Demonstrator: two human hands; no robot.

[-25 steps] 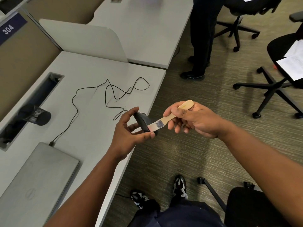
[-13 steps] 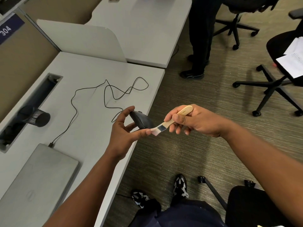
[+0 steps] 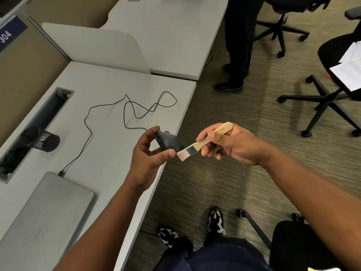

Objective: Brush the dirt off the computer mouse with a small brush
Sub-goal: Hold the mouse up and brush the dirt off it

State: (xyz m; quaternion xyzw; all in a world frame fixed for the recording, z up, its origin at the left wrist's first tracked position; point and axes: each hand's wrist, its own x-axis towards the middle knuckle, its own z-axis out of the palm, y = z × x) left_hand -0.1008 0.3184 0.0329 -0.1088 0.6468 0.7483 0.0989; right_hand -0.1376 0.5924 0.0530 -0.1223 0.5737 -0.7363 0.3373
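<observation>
Two hands are raised over the near right edge of the grey desk [image 3: 109, 90]. The dark grey computer mouse [image 3: 169, 142] is pinched in the left hand [image 3: 148, 159], its long axis running far-left to near-right. The small wooden-handled brush [image 3: 203, 142] is gripped by the right hand [image 3: 232, 145], bristles pointing left at the mouse's near end. Since half a second ago, the bristles have slid slightly nearer.

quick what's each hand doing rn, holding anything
Left hand: closed on the black computer mouse, held over the desk edge.
Right hand: closed on the small wooden brush, bristles at the mouse's near end.
</observation>
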